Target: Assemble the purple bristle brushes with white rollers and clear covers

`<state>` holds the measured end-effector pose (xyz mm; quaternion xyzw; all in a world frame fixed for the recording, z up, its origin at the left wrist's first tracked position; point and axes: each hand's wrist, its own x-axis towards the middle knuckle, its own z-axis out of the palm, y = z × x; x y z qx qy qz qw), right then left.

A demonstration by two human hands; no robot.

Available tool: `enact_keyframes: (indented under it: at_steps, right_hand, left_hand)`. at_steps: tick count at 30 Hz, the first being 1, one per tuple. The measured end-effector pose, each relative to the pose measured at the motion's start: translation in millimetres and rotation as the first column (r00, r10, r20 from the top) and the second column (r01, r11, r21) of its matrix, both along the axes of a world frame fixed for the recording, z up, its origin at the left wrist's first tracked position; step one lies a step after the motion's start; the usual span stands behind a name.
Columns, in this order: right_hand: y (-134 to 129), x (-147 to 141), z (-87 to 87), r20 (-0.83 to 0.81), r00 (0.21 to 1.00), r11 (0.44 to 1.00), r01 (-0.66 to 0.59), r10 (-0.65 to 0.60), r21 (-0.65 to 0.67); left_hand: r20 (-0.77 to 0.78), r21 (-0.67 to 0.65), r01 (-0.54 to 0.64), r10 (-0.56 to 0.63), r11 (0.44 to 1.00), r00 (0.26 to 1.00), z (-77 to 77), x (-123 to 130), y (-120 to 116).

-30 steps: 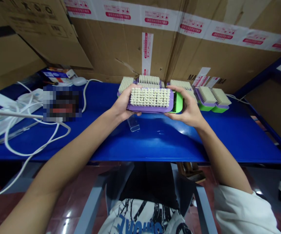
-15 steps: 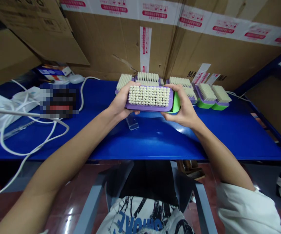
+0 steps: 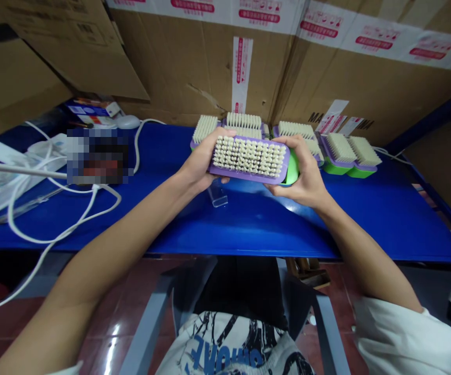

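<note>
Two hands spanned my crosswise purple brush, left hand pinching one end, right hand clasping the green casing opposite.

Cardboard stands behind the blue table.

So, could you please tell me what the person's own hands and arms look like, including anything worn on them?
The left hand and right hand are bare, with no gloves, watch or bracelet showing. The right sleeve is loose, plain and whitish, ending near the elbow. Only a pale sliver of the left sleeve shows.
</note>
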<state>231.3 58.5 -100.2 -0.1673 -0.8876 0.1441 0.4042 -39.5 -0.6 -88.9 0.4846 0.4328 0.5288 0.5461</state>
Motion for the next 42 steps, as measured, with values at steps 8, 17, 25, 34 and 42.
enact_keyframes:
  at_steps: [8, 17, 25, 34, 42]
  right_hand:
    - [-1, -5, -11.0, -0.004, 0.998, 0.997, 0.061, -0.061, 0.056]
    - [4, -14, -13.8, -0.09, 0.994, 0.997, -0.07, 0.065, -0.044]
    - [0, -24, -17.4, -0.144, 0.988, 0.988, -0.071, 0.051, -0.14]
    - [-4, -7, -1.5, -0.014, 1.0, 0.989, 0.006, -0.008, -0.15]
    - [-3, -17, -21.5, -0.074, 0.997, 0.885, -0.054, 0.022, -0.462]
  left_hand:
    - [-0.029, 0.014, -0.069, 0.069, 0.998, 0.997, 3.9, 1, -2]
    - [0.0, 0.006, -0.013, 0.013, 1.0, 1.0, 1.4, 7, -4]
    - [0.01, -0.037, 0.001, -0.001, 0.999, 1.0, 1.4, 11, -8]
    - [-0.122, 0.128, 0.069, -0.053, 0.989, 0.991, 16.1, -11, 0]
    - [-0.169, 0.198, 0.095, -0.061, 0.976, 0.984, 30.1, -13, -15]
